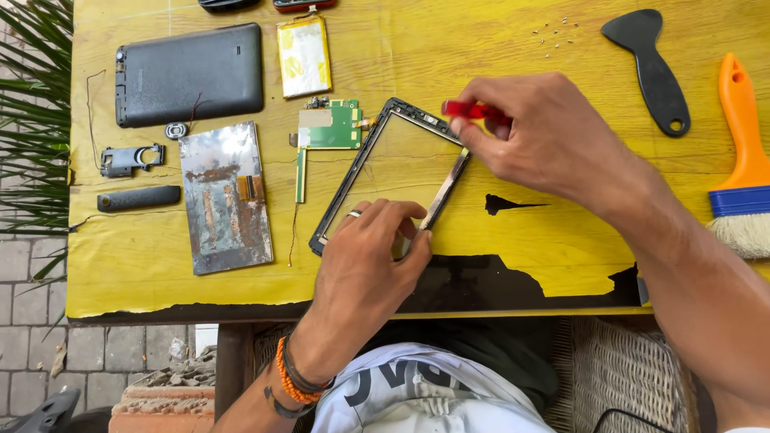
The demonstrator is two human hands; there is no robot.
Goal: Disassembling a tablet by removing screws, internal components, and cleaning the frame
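A black tablet front frame with clear glass lies tilted at the middle of the yellow table. My left hand presses down on its near corner, fingers spread over the lower edge, a ring on one finger. My right hand grips a small red-handled tool at the frame's far right corner; its tip is hidden by my fingers. A green circuit board lies just left of the frame, attached by a thin strip.
A dark tablet back cover, a metal-backed display panel, a yellow-wrapped battery and small black parts lie to the left. Several tiny screws, a black plastic pry tool and an orange-handled brush sit at right.
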